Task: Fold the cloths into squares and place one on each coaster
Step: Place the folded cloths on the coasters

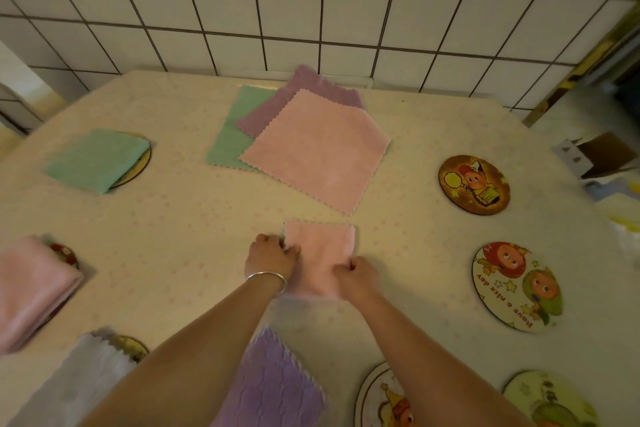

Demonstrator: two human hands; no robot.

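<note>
Gripping a half-folded pink cloth [320,255] at mid-table, both hands curl onto it: the left hand [272,255] pinches its left edge, the right hand [355,276] clutches its lower right corner. Just beyond lies a stack of flat cloths, pink [318,151] on top. Left side, a folded green cloth [95,159] and a folded pink one [33,288] cover coasters; on the right, a brown coaster [474,184] sits bare.

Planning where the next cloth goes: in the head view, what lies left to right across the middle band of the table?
Folded pink cloth on a coaster → left hand → pink cloth being folded → right hand → bare "Have a nice day" coaster.
</note>
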